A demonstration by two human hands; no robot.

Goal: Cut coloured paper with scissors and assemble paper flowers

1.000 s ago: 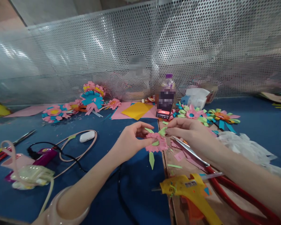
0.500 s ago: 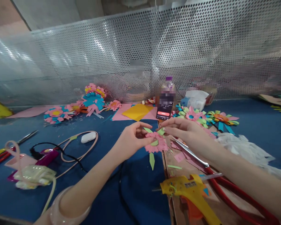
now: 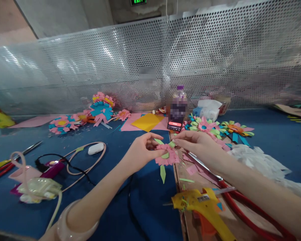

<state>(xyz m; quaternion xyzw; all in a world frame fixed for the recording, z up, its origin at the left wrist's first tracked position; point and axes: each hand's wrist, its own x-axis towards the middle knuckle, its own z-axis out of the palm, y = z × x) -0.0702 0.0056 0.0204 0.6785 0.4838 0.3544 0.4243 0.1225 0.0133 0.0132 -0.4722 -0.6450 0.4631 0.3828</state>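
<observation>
My left hand (image 3: pixel 140 152) pinches a pink paper flower (image 3: pixel 168 157) with light green strips, held just above the blue table (image 3: pixel 110 201). One green strip (image 3: pixel 163 173) hangs down from it. My right hand (image 3: pixel 199 147) comes in from the right and its fingertips press a green piece onto the flower's top edge. A yellow glue gun (image 3: pixel 203 207) lies on the brown board (image 3: pixel 205 180) below my right forearm, with red-handled scissors (image 3: pixel 215 174) under that arm.
Finished paper flowers lie at the back left (image 3: pixel 62 123) and back right (image 3: pixel 217 128). A phone (image 3: pixel 175 123), a bottle (image 3: pixel 180 95), yellow paper (image 3: pixel 147 121), a white earbud case (image 3: pixel 95 148), cables (image 3: pixel 75 164) and a white plastic bag (image 3: pixel 261 160) also crowd the table before a perforated metal screen (image 3: pixel 203 57).
Both hands have stayed on the pink flower, shifting slightly closer together; my right fingertips have moved down onto the green piece at its top. The view has tilted up a little.
</observation>
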